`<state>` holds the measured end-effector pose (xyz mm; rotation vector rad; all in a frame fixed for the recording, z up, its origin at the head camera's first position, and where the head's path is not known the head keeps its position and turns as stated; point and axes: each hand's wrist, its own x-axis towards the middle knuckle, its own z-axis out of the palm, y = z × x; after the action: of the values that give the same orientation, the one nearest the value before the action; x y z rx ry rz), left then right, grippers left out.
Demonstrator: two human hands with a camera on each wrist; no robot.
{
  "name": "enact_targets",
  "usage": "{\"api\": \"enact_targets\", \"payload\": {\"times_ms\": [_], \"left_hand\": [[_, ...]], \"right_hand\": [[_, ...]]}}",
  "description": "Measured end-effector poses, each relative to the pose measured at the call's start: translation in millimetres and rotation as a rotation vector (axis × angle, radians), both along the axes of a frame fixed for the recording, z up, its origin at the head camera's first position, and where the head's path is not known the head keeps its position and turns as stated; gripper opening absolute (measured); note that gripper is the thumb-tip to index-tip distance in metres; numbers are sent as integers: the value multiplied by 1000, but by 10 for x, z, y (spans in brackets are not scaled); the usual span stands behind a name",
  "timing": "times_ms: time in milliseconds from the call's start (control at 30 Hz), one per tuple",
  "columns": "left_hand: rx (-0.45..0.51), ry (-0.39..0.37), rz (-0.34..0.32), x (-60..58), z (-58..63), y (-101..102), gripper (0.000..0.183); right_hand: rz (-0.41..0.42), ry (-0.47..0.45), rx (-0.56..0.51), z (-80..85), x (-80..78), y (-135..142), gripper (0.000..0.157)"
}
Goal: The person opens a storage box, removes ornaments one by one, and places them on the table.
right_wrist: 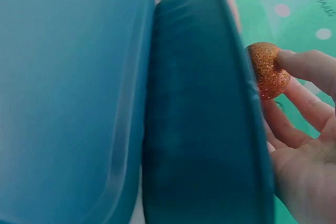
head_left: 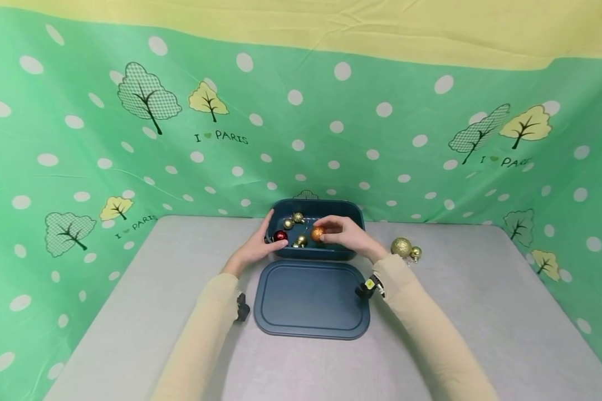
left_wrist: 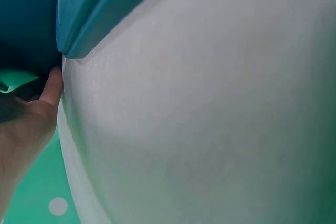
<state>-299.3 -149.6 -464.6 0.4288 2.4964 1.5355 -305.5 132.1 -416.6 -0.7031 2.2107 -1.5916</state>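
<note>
My right hand pinches an orange glitter Christmas bauble between thumb and fingers, over the inside of a dark blue box. In the right wrist view the glittery bauble shows just past the box rim, with the fingertips on it. My left hand rests against the box's left end, fingers straight along the outside and thumb at the front rim. A shiny red bauble lies in the box near that thumb. Several small gold baubles lie in the box too.
A flat blue lid lies on the grey table just in front of the box. To the right of the box are a large glittery gold bauble and a smaller gold bauble. Behind the table hangs a green dotted cloth.
</note>
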Motion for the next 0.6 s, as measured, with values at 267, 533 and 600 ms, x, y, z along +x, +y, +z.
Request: {"api": "enact_targets", "payload": {"times_ms": [267, 533, 600], "left_hand": [[13, -49, -15, 37, 121, 7, 97], [-9, -49, -39, 209, 398, 50, 92], [-3, -47, -40, 198, 383, 52, 92]], "right_hand": [[-29, 40, -21, 103, 144, 146, 39], [-33, 28, -34, 98, 290, 313, 42], [-29, 47, -42, 83, 335, 360, 42]]}}
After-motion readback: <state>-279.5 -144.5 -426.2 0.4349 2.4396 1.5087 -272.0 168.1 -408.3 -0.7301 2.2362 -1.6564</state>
